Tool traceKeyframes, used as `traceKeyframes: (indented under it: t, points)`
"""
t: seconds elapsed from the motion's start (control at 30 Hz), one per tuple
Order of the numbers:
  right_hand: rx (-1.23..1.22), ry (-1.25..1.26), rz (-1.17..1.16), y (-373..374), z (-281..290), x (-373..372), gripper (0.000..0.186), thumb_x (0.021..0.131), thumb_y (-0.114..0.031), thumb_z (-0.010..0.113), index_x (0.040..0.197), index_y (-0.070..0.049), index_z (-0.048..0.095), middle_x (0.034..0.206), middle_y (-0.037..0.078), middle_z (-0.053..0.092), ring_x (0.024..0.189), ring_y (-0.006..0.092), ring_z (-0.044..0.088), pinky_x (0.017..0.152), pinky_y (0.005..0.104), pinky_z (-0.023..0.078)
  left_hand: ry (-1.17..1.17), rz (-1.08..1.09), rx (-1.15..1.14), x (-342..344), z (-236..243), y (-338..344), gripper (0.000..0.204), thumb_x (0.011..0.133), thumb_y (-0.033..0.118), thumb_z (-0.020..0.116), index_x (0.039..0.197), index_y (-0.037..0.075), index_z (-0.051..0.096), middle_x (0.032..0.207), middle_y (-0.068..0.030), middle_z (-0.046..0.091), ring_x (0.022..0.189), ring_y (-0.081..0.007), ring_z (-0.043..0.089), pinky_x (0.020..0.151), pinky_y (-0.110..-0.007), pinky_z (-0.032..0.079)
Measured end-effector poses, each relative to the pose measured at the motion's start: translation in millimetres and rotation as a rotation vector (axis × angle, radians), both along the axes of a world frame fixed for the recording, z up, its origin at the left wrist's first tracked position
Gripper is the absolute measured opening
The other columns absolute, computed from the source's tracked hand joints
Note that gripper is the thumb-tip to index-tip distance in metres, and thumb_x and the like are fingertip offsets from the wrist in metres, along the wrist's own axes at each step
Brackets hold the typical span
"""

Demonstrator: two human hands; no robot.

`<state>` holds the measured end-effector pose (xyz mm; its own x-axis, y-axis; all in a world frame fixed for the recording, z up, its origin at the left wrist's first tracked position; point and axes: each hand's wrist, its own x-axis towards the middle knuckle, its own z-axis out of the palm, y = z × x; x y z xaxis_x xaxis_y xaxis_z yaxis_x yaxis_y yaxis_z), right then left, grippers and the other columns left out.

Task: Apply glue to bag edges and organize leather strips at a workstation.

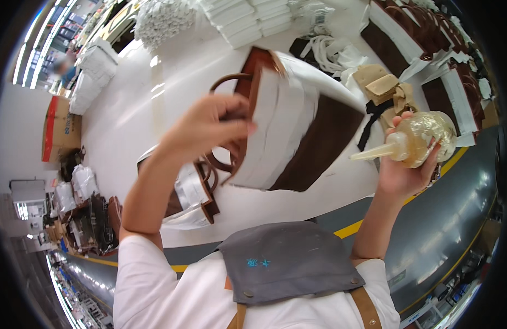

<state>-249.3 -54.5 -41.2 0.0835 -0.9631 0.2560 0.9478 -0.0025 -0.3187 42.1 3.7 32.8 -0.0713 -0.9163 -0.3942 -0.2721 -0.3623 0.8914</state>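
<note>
A brown handbag (327,140) with a white wrap round its upper part lies tilted over the white table. Its opening and curved brown handles face left. My left hand (207,125) is closed at the rim of that opening, thumb on the near side and fingers partly hidden inside; hand and bag are slightly blurred. In my right hand (404,178) is a clear squeeze bottle (426,137) of yellowish stuff, its long nozzle pointing left toward the bag, apart from it. A second wrapped brown bag (189,189) rests on the table below my left forearm.
The white table (122,148) carries white stacks (242,19) at the back, tan pieces (379,85) and white straps (327,52) beyond the handbag. More wrapped brown bags (388,46) stand at the right. A cardboard box (64,129) is at the left.
</note>
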Motion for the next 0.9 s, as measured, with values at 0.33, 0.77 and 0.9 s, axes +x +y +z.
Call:
traceKeyframes:
  t: [0.33,0.77,0.9]
  points:
    - [0.155,-0.088,0.079,24.6,-30.5,4.0,0.049,0.083,-0.037,0.046,0.120,-0.005,0.037,0.112,0.022,0.042,0.099,0.0372,0.046,0.083,0.0414,0.038,0.173,0.024,0.011,4.2,-18.4,-58.4,0.029,0.080,0.007,0.049,0.103,-0.011,0.046,0.094,-0.0149,0.056,0.082,-0.0199,0.059,0.076,-0.031,0.049]
    - [0.204,-0.080,-0.063,40.9,-45.2,-27.8,0.046,0.084,-0.035,0.045,0.118,-0.005,0.038,0.109,0.023,0.045,0.097,0.0367,0.049,0.077,0.0405,0.043,0.020,0.001,-0.166,-68.6,-15.5,-100.9,0.027,0.085,0.021,0.049,0.088,-0.006,0.047,0.076,-0.0139,0.057,0.064,-0.0186,0.060,0.056,-0.027,0.052]
    - [0.192,-0.081,-0.120,43.0,-44.2,-36.8,0.047,0.084,-0.035,0.045,0.118,-0.005,0.038,0.109,0.023,0.045,0.097,0.0364,0.049,0.077,0.0404,0.044,0.103,-0.057,-0.166,-91.6,-28.4,-124.8,0.026,0.086,0.020,0.047,0.088,-0.006,0.048,0.079,-0.0138,0.057,0.068,-0.0195,0.060,0.060,-0.029,0.053]
